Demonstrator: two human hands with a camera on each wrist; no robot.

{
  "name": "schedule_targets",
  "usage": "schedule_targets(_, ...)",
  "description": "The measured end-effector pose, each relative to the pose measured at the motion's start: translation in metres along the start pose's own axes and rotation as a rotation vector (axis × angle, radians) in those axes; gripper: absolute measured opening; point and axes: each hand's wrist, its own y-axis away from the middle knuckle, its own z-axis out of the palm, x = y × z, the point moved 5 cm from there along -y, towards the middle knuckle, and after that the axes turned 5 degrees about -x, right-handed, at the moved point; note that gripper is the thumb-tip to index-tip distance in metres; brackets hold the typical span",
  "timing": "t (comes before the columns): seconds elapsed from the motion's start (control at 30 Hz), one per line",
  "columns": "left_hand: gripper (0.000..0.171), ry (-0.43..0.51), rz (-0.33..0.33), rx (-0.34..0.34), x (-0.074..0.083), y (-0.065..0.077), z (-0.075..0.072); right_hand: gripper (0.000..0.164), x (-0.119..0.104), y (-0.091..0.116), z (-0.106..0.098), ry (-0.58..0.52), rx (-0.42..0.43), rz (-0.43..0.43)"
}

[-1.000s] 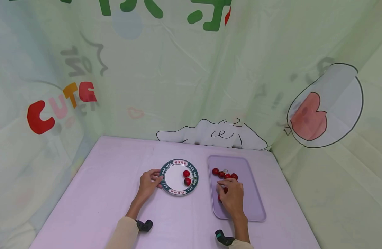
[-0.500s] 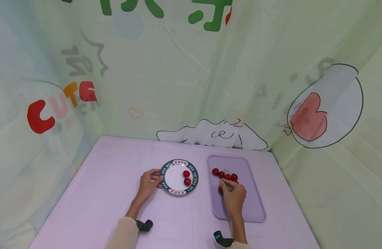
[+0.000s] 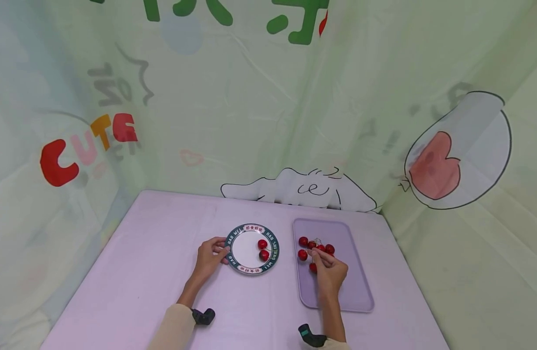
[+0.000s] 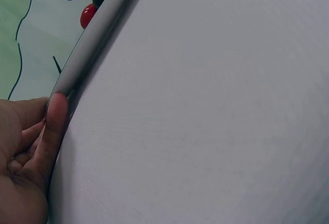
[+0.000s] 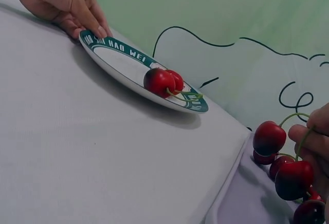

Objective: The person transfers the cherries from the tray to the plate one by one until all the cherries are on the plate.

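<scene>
My left hand point(image 3: 208, 258) pinches the left rim of a round plate point(image 3: 233, 262) with a green patterned border, thumb and fingers on the edge. Two red cherries point(image 3: 263, 254) with joined green stems lie on the plate's right side. Over the lilac tray point(image 3: 356, 291), my right hand point(image 3: 332, 276) pinches the green stems of a pair of cherries point(image 5: 294, 180). This pair hangs from the fingertips, seemingly just above the tray. Several more cherries point(image 3: 303, 241) lie in the tray behind and beneath that hand, some partly hidden by it.
Plate and tray stand side by side on a table with a pale lilac cover point(image 3: 172, 228), a strip of cover between them. A printed curtain point(image 3: 251, 121) encloses the back and sides.
My right hand has lifted a pair of cherries by the stems; they now hang in view left of its fingers. The left hand and plate stay in place.
</scene>
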Motion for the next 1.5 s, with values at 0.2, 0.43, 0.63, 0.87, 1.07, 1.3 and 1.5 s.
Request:
schedule_targets(0.2, 0.036, -0.012, -0.009, 0.005, -0.003, -0.002, 0.001, 0.034, -0.002, 0.002, 0.005, -0.181, -0.003, 0.098)
schedule_targets(0.43, 0.036, -0.015, -0.017, 0.009, -0.005, -0.003, 0.0, 0.038, -0.001, 0.004, 0.012, -0.356, 0.014, 0.172)
schedule_targets(0.63, 0.035, -0.014, -0.01, 0.008, -0.004, -0.004, 0.0, 0.039, 0.004, 0.002, 0.018, -0.44, 0.01, 0.179)
schedule_targets(0.87, 0.036, -0.011, -0.018, 0.004, -0.008, -0.003, -0.001, 0.044, 0.018, 0.002, 0.025, -0.465, -0.02, 0.224)
schedule_targets(1.07, 0.035, -0.003, -0.011, -0.001, -0.011, -0.003, -0.001, 0.028, 0.013, 0.011, 0.028, -0.461, -0.027, 0.245)
schedule_targets(1.3, 0.036, -0.006, -0.006, -0.007, -0.008, -0.004, 0.001, 0.015, 0.011, 0.016, 0.033, -0.495, -0.04, 0.245)
schedule_targets(1.5, 0.036, 0.0, -0.004, 0.004, -0.008, -0.004, 0.001, 0.019, 0.013, 0.016, 0.038, -0.499, -0.046, 0.241)
